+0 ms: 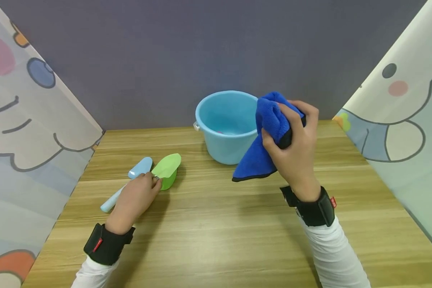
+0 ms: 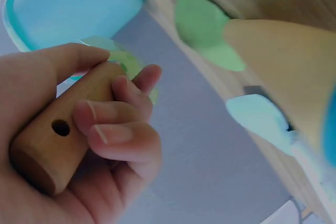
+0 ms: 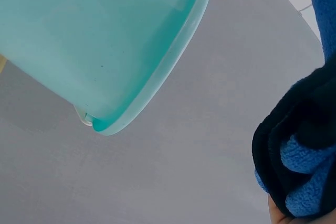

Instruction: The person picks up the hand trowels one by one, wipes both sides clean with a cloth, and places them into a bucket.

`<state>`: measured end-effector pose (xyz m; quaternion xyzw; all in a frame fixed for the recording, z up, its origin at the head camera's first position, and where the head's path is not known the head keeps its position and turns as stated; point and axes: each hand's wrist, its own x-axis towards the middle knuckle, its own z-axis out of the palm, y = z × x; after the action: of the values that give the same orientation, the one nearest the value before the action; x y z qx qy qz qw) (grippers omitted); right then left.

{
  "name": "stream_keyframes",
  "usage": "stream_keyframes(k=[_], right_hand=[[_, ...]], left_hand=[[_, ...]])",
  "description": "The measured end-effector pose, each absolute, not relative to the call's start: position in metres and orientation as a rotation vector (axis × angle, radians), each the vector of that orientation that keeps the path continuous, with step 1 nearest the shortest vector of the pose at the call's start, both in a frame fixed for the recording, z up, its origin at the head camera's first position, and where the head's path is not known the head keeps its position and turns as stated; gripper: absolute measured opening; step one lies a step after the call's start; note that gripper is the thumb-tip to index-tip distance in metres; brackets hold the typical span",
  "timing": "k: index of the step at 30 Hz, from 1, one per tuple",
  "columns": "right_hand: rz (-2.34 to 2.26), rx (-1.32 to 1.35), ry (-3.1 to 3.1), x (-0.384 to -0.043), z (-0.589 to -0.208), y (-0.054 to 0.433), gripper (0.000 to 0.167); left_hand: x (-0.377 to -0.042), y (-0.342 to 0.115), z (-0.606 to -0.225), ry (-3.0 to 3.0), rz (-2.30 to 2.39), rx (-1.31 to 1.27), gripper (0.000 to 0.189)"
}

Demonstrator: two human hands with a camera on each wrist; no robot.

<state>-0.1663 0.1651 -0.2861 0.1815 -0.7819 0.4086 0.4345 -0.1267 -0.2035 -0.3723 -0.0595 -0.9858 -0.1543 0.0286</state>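
My left hand [image 1: 136, 199] curls round a wooden handle [image 2: 65, 124] with a small round hole near its end. A light green shovel blade [image 1: 167, 165] extends past the fingertips in the head view. Close to that hand, a light blue toy shovel [image 1: 141, 167] lies on the table, its middle hidden. In the left wrist view another green blade [image 2: 202, 30] meets a blurred tan shape. My right hand [image 1: 298, 150], raised at the bucket's right side, grips a bunched blue cloth [image 1: 271, 120] with black edging; one corner hangs down.
A light blue bucket [image 1: 227, 146] stands at the back of the wooden table [image 1: 216, 232], with a bit of pink inside. Behind it rises a grey wall [image 1: 165, 60]. Cartoon-printed panels [image 1: 32, 120] flank both sides.
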Motion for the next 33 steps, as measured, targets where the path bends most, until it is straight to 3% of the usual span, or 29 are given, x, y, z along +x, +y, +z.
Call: stream_keyframes(k=[13, 33], right_hand=[[0.998, 0.448, -1.940, -0.165, -0.285, 0.165, 0.053], [1.014, 0.484, -1.904, -0.161, -0.284, 0.163, 0.052]], left_hand=[[-0.121, -0.177, -0.347, -2.758, -0.329, -0.323, 0.024], [-0.133, -0.123, -0.305, -2.621, -0.244, -0.506, 0.030]])
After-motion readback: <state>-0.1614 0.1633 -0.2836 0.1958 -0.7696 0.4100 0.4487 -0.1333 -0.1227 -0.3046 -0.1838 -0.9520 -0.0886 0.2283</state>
